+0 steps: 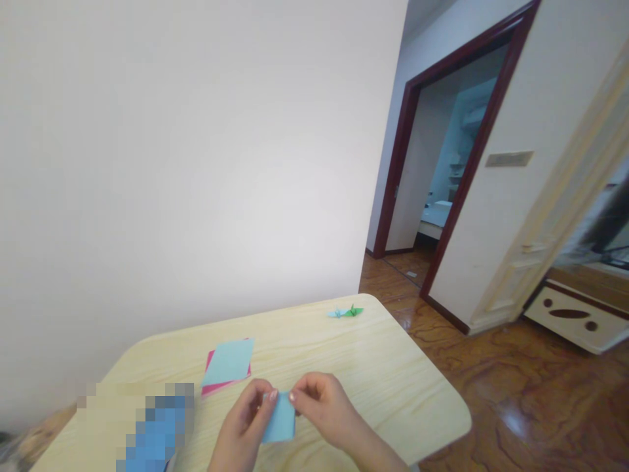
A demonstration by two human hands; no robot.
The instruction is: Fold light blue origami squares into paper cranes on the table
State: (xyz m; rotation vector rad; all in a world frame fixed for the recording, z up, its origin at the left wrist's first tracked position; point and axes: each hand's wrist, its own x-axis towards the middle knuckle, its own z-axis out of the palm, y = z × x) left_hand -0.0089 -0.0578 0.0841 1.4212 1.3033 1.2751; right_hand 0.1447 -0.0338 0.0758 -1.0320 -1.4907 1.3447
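Blue paper square (281, 423), head view: sits between both hands, low in the picture, over the near part of the pale wood-grain bench (393, 373). Smaller than the loose sheets, so probably folded down. Left hand (244, 423) has its upper left corner, thumb on the front face, fingers curled. Right hand (324, 403) pinches the upper right corner between thumb and index fingertip, remaining fingers bent in. Both grips narrow, both on the paper, tips close together along the top edge. Lower part hangs free of the fingers; can't tell if its bottom edge touches the bench.

Handling, my judgement: next to no weight, thin, a bit springy where layered, creases easily, tears if the corners get pulled apart. Surface likely smooth, so layers could slide on each other. Best hold: light fingertip pinch at corners or along an edge, all layers caught; pressing mid-face risks a stray crease.

Around it: light blue sheet (230, 360) lies askew on a pink sheet (223, 387), beyond the left hand, pink showing at the edges. Small green folded figure (353, 311) and pale blue folded figure (337, 314) side by side near the far right corner, well apart from the hands.
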